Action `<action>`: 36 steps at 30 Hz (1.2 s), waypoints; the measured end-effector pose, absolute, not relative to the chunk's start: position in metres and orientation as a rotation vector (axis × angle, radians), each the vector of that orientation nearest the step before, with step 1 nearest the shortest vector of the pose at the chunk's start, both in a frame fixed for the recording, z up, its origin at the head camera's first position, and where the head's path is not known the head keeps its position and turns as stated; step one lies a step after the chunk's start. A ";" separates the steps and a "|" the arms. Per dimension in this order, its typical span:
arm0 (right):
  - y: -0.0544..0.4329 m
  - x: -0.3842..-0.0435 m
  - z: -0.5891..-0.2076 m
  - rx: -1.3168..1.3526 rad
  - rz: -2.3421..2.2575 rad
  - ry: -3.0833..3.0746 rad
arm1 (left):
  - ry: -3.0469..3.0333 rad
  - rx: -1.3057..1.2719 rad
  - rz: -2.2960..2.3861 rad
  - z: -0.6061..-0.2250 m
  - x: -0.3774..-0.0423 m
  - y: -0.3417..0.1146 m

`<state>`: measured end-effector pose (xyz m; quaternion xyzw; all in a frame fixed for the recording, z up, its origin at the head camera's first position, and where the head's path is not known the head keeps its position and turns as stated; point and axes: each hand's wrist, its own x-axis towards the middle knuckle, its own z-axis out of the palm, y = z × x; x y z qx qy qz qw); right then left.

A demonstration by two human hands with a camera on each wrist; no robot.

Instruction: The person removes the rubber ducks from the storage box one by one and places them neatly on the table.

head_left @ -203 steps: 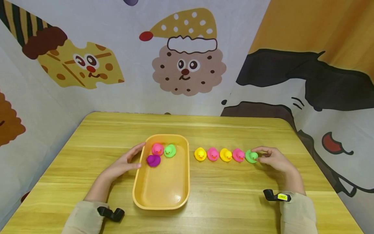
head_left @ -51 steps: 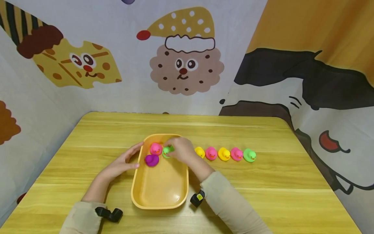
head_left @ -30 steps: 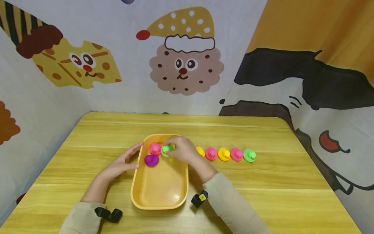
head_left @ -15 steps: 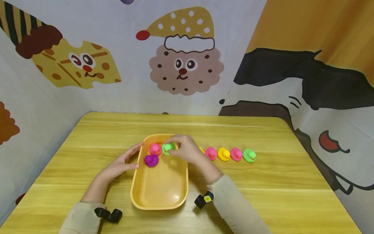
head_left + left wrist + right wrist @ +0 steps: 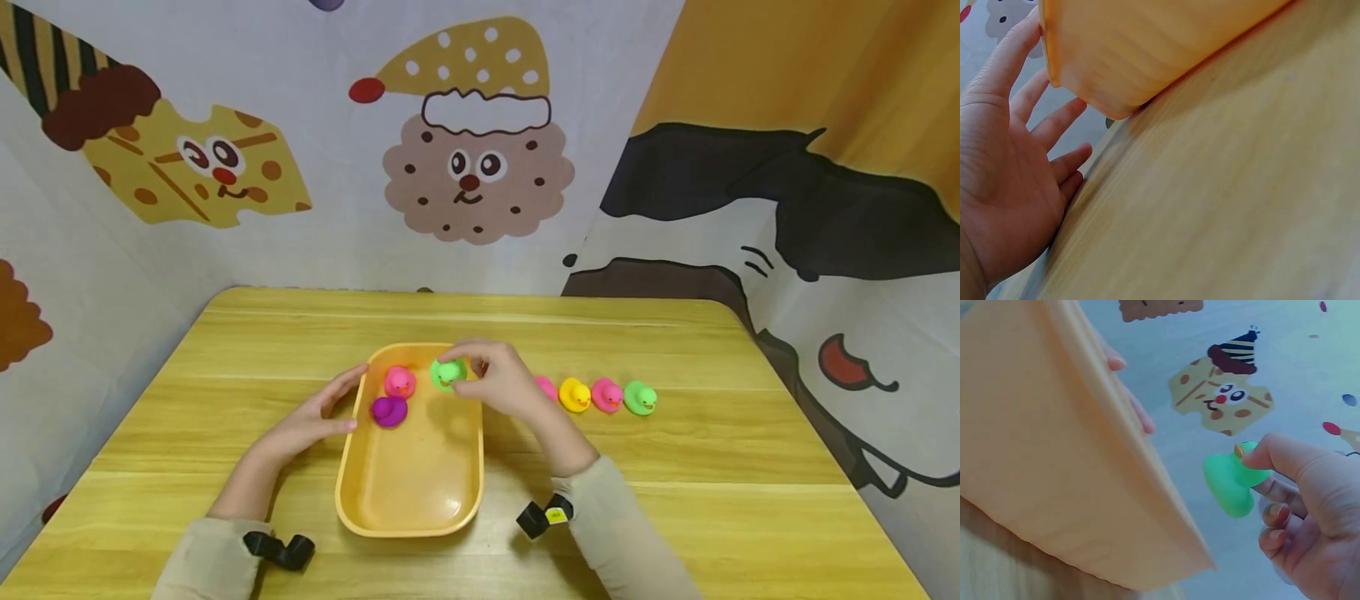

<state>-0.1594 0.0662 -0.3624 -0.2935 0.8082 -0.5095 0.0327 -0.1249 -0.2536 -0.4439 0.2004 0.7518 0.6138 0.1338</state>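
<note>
Between thumb and index finger my right hand (image 5: 501, 382) pinches a green rubber duck (image 5: 447, 375). In the right wrist view the green duck (image 5: 1229, 485) is raised above the rim of the yellow-orange tray (image 5: 416, 471). Inside the tray sit a pink duck (image 5: 400, 382) and a purple duck (image 5: 389, 411), close together at the upper left. My left hand (image 5: 303, 429) touches the tray's left side with spread, relaxed fingers. From the left wrist view, the left thumb (image 5: 1013, 53) lies against the tray's outer edge.
Right of the tray, a row on the wooden table (image 5: 675, 517) shows a partly covered pink duck (image 5: 547, 387), a yellow duck (image 5: 574, 395), another pink duck (image 5: 607, 395) and a green duck (image 5: 641, 398). A cartoon-print curtain (image 5: 315, 258) hangs behind the table.
Earlier, my right hand left the row's right-end green duck and reached into the tray. It now has the tray's green duck lifted and shifted right, covering the row's left-end yellow duck. Left hand unchanged.
</note>
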 end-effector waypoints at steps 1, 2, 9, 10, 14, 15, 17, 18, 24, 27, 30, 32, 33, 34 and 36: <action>0.069 -0.159 -0.361 -0.890 -1.585 2.474 | 2.180 0.578 1.779 -0.444 -0.125 -0.254; 0.072 -0.158 -0.359 -0.879 -1.599 2.463 | 2.181 0.576 1.779 -0.444 -0.125 -0.254; 0.093 -0.151 -0.344 -0.857 -1.615 2.462 | 2.186 0.576 1.774 -0.444 -0.125 -0.254; 0.095 -0.148 -0.338 -0.855 -1.612 2.462 | 2.187 0.577 1.774 -0.444 -0.125 -0.254; 0.105 -0.138 -0.319 -0.853 -1.585 2.480 | 2.186 0.584 1.775 -0.444 -0.126 -0.254; 0.107 -0.136 -0.315 -0.852 -1.584 2.480 | 2.186 0.583 1.775 -0.444 -0.126 -0.254; 0.113 -0.135 -0.313 -0.851 -1.573 2.488 | 2.184 0.579 1.775 -0.445 -0.126 -0.255; 0.115 -0.136 -0.313 -0.854 -1.570 2.492 | 2.184 0.578 1.775 -0.445 -0.126 -0.255; 0.137 -0.149 -0.333 -0.839 -1.584 2.479 | 2.183 0.565 1.774 -0.445 -0.125 -0.254; 0.149 -0.152 -0.334 -0.836 -1.581 2.478 | 2.181 0.563 1.776 -0.444 -0.125 -0.254; 0.160 -0.154 -0.334 -0.843 -1.584 2.474 | 2.182 0.562 1.776 -0.444 -0.125 -0.254; 0.167 -0.156 -0.334 -0.855 -1.586 2.472 | 2.185 0.563 1.774 -0.444 -0.125 -0.254; 0.170 -0.157 -0.334 -0.861 -1.587 2.471 | 2.186 0.562 1.774 -0.444 -0.124 -0.254; 0.173 -0.157 -0.334 -0.865 -1.583 2.476 | 2.187 0.562 1.773 -0.444 -0.124 -0.254; 0.179 -0.158 -0.334 -0.871 -1.572 2.488 | 2.188 0.564 1.774 -0.444 -0.124 -0.254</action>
